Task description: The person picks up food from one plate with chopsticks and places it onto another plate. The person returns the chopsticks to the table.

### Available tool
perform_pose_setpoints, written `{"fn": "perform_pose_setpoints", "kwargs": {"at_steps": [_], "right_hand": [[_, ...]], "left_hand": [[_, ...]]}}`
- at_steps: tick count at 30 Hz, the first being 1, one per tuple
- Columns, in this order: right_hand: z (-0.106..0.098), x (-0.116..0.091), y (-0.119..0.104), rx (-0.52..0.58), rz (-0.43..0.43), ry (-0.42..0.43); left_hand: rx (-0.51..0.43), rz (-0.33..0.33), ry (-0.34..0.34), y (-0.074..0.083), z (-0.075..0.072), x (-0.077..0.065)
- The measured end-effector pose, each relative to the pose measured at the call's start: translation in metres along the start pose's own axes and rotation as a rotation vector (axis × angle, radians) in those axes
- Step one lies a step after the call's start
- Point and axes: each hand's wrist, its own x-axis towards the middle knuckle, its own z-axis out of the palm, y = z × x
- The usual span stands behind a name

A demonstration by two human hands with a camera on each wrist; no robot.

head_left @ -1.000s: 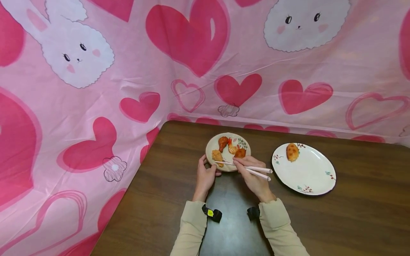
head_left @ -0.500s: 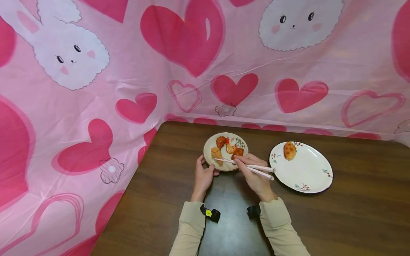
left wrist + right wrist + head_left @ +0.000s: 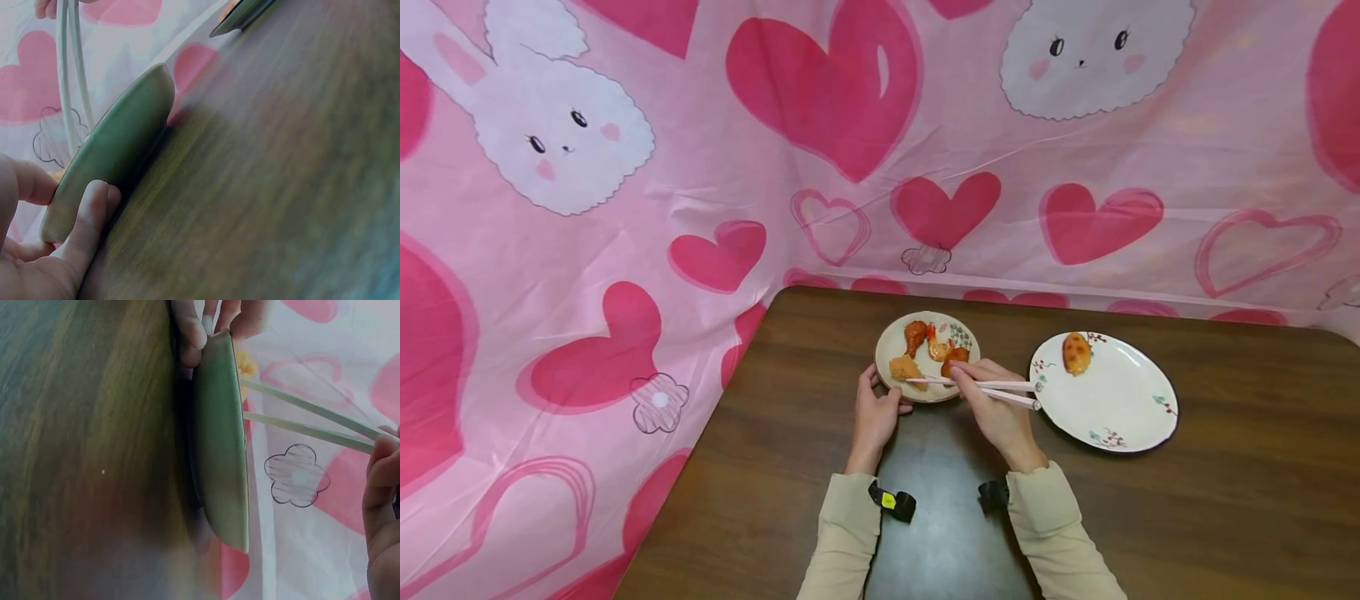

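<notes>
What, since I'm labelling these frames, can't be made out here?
Head: whether the chopsticks grip the golden piece; too small.
Left wrist: drumstick and shrimp, hidden by the small plate; most of the large plate, cut off by the top edge.
Right wrist: part of the right hand, cut by the right edge.

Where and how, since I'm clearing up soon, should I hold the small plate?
Probably grip the small plate by its near-left rim, from the left, as the left hand does: its wall flares outward above the table, leaving room underneath.
</notes>
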Motion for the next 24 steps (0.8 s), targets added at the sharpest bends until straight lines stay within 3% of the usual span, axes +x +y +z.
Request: {"fn": "perform_pose_setpoints", "kwargs": {"at_steps": [5,12,15,21,24], "right_hand": [[0.000,0.003,-0.005,-0.087,-0.055,-0.034],[-0.001,0.014,-0.013,-0.210,-0.106,-0.181],[0.001,0.017,-0.012,-0.204,-0.135,-0.211],[0.004,0.015,-0.006,-0.115,-0.292,-0.194],[0.006,0.011,-0.002,-0.068,-0.284,-0.163]], "left_hand": [[0.000,0.001,-0.004,0.000,0.001,-0.002],[0.002,-0.002,-0.011,0.001,0.000,0.000],[0.006,-0.007,-0.020,0.002,-0.001,0.001],[-0.018,0.003,-0.020,0.000,-0.001,0.001],[-0.025,0.013,-0.009,-0.001,-0.001,0.001]]}}
